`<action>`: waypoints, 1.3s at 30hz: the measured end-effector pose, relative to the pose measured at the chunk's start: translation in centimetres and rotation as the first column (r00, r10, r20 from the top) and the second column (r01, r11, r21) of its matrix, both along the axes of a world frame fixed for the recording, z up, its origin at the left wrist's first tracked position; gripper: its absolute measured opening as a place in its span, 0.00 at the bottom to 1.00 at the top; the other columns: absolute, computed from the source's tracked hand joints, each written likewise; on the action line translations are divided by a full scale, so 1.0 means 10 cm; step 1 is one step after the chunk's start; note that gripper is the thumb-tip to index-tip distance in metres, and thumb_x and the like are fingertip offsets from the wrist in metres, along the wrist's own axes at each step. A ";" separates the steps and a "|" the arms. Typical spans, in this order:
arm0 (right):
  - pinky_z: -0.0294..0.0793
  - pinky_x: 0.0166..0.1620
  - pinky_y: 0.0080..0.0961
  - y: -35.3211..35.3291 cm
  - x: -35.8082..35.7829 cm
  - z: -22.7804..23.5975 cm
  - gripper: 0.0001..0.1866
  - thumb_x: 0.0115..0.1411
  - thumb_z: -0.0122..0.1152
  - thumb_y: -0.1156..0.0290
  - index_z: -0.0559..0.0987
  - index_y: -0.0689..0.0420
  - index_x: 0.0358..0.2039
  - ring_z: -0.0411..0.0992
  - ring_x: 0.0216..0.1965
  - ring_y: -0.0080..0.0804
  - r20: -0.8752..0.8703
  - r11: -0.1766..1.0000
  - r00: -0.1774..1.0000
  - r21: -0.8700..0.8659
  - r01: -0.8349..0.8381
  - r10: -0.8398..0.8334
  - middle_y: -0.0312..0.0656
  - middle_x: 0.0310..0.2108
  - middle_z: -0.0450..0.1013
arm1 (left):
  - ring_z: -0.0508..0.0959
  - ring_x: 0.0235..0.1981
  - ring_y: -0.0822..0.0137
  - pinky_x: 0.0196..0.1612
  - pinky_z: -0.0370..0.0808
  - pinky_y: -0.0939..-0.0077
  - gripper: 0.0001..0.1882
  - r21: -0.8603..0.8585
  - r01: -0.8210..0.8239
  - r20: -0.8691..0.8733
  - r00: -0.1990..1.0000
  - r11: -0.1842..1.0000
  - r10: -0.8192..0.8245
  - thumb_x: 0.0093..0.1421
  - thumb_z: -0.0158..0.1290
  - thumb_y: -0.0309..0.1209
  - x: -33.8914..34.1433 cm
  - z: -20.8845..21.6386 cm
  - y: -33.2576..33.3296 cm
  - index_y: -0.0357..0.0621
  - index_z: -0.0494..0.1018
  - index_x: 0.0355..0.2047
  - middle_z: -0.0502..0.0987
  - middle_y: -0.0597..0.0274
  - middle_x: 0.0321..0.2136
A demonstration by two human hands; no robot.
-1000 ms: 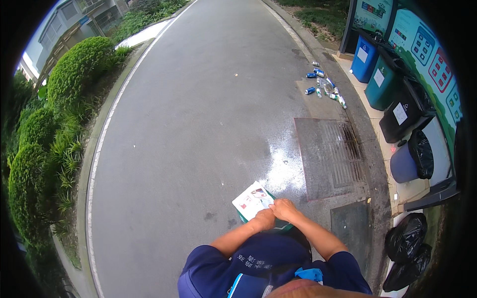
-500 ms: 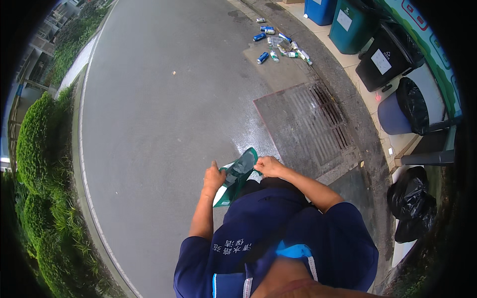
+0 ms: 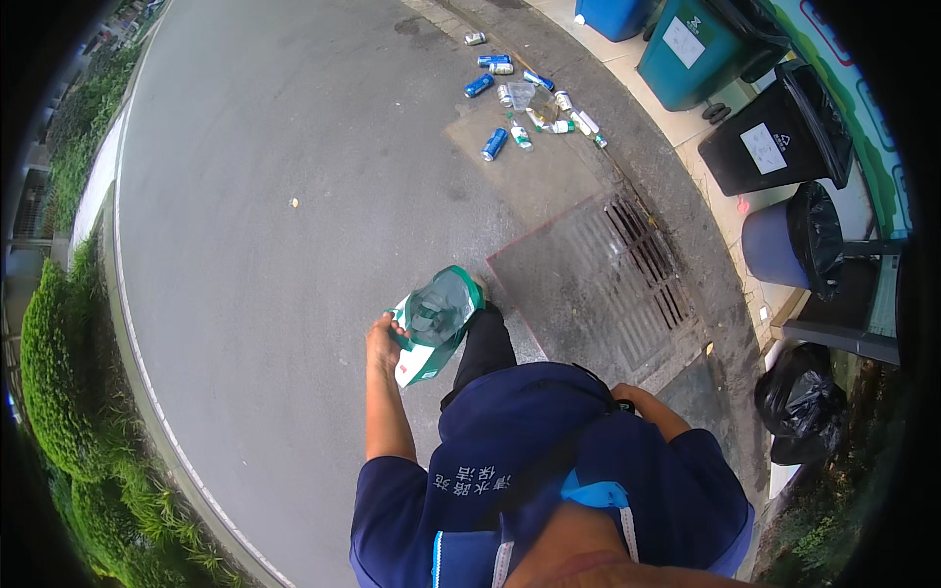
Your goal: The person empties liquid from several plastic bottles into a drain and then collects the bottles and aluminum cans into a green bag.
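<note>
A green and white tote bag with a silvery-grey lining hangs in front of my dark trouser leg, its mouth gaping upward. Crumpled grey and green material shows inside, too unclear to name. My left hand is closed on the bag's left rim or handle. My right hand is down by my right hip, apart from the bag. Its fingers are mostly hidden by my blue shirt, and a small dark object shows beside it. Farther ahead on the road lie several drink cans and plastic bottles.
A metal drain grate lies to the right. Along the kerb stand a blue bin, a green bin, a black bin and a round lined bin. Black rubbish bags rest nearby. A hedge borders the left.
My right hand has let go of the bag and dropped to my right hip. The bag's mouth is wider. The cans and bottles appear nearer and farther left.
</note>
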State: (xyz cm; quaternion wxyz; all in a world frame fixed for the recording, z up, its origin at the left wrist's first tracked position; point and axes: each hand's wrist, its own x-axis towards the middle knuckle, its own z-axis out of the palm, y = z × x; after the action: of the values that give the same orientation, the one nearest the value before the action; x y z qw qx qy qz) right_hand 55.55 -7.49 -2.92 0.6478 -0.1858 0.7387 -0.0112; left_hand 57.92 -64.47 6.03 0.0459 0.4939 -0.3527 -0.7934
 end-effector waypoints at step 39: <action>0.67 0.49 0.38 -3.35 -8.01 -3.69 0.21 0.50 0.55 0.71 0.71 0.61 0.46 0.68 0.45 0.52 -0.505 0.712 0.510 -0.397 0.580 -0.697 0.57 0.40 0.70 | 0.73 0.32 0.69 0.40 0.71 0.67 0.15 -0.003 0.221 -0.554 0.812 0.975 -0.185 0.60 0.48 0.31 -8.88 -2.81 -2.06 0.41 0.64 0.47 0.73 0.66 0.32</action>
State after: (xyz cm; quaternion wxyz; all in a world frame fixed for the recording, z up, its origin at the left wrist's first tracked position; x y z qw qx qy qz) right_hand -24.59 -40.95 -39.79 0.2955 0.0510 0.9198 -0.2531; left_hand -30.90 -85.07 -22.09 0.0452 0.2054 -0.3507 -0.9126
